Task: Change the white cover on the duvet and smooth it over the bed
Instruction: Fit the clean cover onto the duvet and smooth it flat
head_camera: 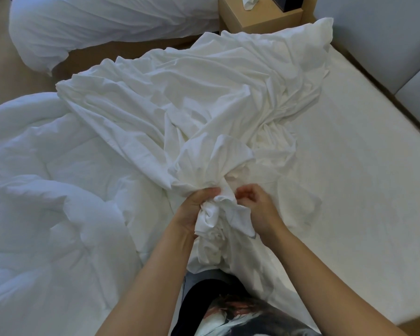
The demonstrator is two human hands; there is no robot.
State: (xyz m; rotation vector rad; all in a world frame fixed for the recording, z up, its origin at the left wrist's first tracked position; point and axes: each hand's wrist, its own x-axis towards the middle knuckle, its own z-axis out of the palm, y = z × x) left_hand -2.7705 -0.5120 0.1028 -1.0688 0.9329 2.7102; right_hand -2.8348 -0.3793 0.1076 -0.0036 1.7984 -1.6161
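A crumpled white duvet cover (199,98) lies across the middle of the bed (349,170), bunched toward me. My left hand (194,209) grips a gathered wad of the cover near the bed's front edge. My right hand (257,209) is just to its right, fingers curled at the same bunch of cloth and pinching its edge. The bare puffy white duvet (46,190) lies heaped on the left, partly under the cover.
A second bed with white bedding (95,27) stands at the back left across a strip of tan floor. A wooden nightstand (260,18) is at the back centre. A grey padded headboard (386,44) runs along the right.
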